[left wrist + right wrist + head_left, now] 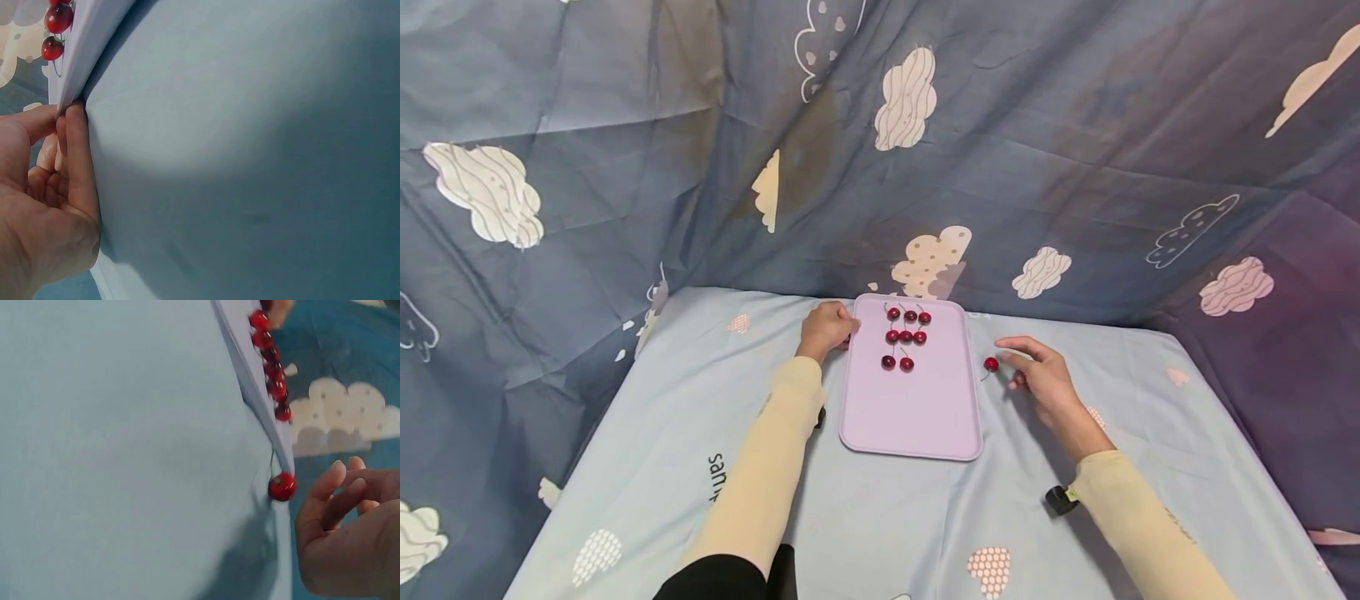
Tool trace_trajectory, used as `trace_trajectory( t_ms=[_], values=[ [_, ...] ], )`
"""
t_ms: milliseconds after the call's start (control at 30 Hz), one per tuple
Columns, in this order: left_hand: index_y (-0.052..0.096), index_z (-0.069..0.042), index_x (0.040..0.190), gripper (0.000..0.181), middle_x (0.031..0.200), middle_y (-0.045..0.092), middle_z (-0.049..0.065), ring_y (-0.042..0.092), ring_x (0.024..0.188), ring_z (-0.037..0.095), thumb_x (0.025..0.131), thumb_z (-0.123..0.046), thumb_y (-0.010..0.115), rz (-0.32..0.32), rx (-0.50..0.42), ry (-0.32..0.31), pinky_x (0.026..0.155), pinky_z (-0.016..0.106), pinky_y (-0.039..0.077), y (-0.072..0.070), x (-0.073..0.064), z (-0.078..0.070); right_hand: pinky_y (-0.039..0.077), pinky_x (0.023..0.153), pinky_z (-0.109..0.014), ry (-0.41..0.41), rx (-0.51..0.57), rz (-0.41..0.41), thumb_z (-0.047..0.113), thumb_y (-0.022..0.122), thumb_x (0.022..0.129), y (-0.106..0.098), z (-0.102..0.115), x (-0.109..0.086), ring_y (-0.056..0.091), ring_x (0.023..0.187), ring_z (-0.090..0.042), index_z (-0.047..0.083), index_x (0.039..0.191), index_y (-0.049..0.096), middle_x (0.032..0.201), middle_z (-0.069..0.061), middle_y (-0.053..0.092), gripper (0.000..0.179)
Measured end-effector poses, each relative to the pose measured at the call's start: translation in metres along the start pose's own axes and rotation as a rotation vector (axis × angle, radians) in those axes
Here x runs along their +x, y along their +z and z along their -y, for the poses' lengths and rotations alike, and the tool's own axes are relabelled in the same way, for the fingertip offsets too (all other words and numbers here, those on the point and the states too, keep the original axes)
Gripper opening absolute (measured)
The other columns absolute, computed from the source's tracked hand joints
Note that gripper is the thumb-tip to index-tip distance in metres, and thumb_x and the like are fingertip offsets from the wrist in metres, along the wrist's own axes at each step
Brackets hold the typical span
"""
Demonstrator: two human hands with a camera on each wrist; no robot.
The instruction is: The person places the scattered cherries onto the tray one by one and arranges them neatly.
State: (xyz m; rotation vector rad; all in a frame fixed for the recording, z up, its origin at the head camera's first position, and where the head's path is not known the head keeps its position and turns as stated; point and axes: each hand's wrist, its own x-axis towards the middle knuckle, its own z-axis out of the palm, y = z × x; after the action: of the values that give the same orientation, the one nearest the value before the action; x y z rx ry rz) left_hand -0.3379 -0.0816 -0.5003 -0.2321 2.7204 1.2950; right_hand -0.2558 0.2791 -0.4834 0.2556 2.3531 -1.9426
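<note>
A lilac tray (912, 412) lies on the cloth, with several dark red cherries (906, 337) in rows on its far half. At the tray's left edge, my left hand (826, 328) pinches the rim, thumb above and fingers beneath in the left wrist view. A small red patch shows between this hand and the rim; what it is I cannot tell. To the right of the tray a single stemmed cherry (991, 364) rests on the cloth. My right hand (1039, 377) hovers just right of that cherry, fingers loosely bent and apart from it in the right wrist view.
Pale blue cloth (880, 517) with printed hearts covers the table. Behind and at the sides hangs a dark curtain (1037, 167) with cloud prints, close to the tray's far edge. A black wrist device (1061, 500) sits under the right sleeve.
</note>
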Motion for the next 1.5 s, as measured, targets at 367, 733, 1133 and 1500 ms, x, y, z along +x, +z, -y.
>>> trace_trajectory(
  t_ms=[367,733,1133,1500],
  values=[
    [0.061,-0.015,0.075,0.027,0.072,0.065,0.001,0.064,0.061,0.013,0.097,-0.028,0.071,0.006,-0.008,0.008,0.062,0.027,0.045,0.003,0.000,-0.001,0.055,0.056,-0.019,0.194,0.116,0.080,0.013,0.067,0.104,-0.017,-0.020,0.013,0.057,0.065,-0.001,0.008,0.151,0.053,0.102,0.013,0.069,0.049],
    [0.063,-0.015,0.080,0.023,0.075,0.066,0.002,0.066,0.061,0.013,0.098,-0.028,0.070,-0.014,-0.009,-0.008,0.062,0.025,0.045,0.002,0.002,-0.001,0.057,0.055,-0.021,0.141,-0.095,0.021,0.025,0.078,0.097,0.001,-0.015,0.012,0.067,0.065,-0.001,0.002,0.140,0.060,0.090,0.014,0.074,0.052],
    [0.060,-0.015,0.077,0.027,0.072,0.065,0.002,0.066,0.061,0.014,0.098,-0.029,0.070,-0.008,0.009,0.014,0.063,0.027,0.043,0.001,-0.002,-0.001,0.055,0.050,-0.022,0.098,-0.122,-0.056,0.023,0.078,0.097,0.006,-0.022,0.011,0.064,0.059,-0.001,0.000,0.129,0.067,0.086,0.011,0.074,0.040],
    [0.060,-0.015,0.078,0.026,0.076,0.066,0.003,0.067,0.061,0.013,0.098,-0.028,0.070,0.003,-0.006,0.000,0.060,0.024,0.045,0.000,-0.001,-0.002,0.063,0.060,-0.028,0.097,-0.167,-0.173,0.022,0.079,0.095,0.016,-0.015,0.007,0.073,0.072,-0.003,0.001,0.124,0.070,0.086,0.008,0.074,0.037]
  ],
)
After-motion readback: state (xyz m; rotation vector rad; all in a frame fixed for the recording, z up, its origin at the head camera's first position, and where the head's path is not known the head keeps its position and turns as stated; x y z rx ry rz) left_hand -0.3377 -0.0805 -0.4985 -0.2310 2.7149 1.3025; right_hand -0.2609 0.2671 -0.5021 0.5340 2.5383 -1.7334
